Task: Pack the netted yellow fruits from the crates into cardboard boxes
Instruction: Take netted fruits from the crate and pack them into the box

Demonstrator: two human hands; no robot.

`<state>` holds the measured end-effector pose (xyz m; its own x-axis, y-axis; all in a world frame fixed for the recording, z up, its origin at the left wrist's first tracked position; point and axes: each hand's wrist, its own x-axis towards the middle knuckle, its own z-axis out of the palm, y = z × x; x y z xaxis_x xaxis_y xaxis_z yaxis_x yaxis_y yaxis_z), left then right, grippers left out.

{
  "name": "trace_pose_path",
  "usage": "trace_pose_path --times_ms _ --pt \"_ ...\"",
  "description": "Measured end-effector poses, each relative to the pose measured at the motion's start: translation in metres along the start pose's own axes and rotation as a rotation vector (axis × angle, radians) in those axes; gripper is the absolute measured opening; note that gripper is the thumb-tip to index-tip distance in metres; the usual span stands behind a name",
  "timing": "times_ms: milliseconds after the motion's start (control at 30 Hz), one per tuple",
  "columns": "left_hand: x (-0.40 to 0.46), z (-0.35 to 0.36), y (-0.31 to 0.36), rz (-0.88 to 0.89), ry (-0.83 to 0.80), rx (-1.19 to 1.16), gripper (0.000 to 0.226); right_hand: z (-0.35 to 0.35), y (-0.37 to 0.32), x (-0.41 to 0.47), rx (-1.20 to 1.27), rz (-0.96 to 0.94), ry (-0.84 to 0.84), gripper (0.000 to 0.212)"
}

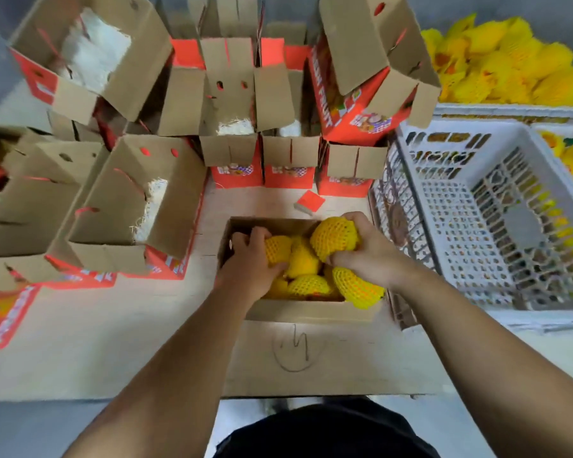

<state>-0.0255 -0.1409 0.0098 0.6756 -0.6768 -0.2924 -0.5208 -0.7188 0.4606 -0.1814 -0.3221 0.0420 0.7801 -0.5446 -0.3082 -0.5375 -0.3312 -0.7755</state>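
Observation:
An open cardboard box point(311, 312) stands right in front of me, holding several yellow fruits in foam netting point(306, 284). My left hand point(250, 259) is inside the box at its left side, gripping one netted fruit point(277, 247). My right hand point(361, 251) is over the box's right side, closed around a netted fruit point(333, 238) at the top; another netted fruit point(358, 289) lies under its wrist at the box's right rim.
A white plastic crate point(477, 206) stands to the right, its bottom bare. Behind it, more netted yellow fruits point(510, 64) are piled. Several open red-and-brown cardboard boxes point(129, 193) crowd the left and the back, some with white shredded padding. A small red scrap point(309, 202) lies on the table.

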Motion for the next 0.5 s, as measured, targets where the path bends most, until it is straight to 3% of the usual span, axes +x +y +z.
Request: trace_pose_path --times_ms 100,200,267,400,500 --pt "0.007 0.012 -0.003 0.064 0.004 0.058 0.065 0.001 -0.011 0.01 -0.201 -0.013 -0.165 0.067" --pt "0.01 0.016 -0.004 0.062 -0.015 0.03 0.064 0.017 -0.027 0.02 -0.589 -0.003 -0.378 0.083" --pt "0.011 0.014 -0.006 -0.004 -0.051 -0.079 0.062 0.03 -0.033 0.027 -0.707 0.007 -0.407 0.095" --pt "0.003 0.016 -0.006 0.148 0.188 0.023 0.06 0.041 -0.034 0.025 -0.757 0.007 -0.394 0.108" --pt "-0.001 0.014 -0.004 0.296 0.362 0.088 0.055 0.03 -0.023 0.015 -0.554 0.035 -0.339 0.126"
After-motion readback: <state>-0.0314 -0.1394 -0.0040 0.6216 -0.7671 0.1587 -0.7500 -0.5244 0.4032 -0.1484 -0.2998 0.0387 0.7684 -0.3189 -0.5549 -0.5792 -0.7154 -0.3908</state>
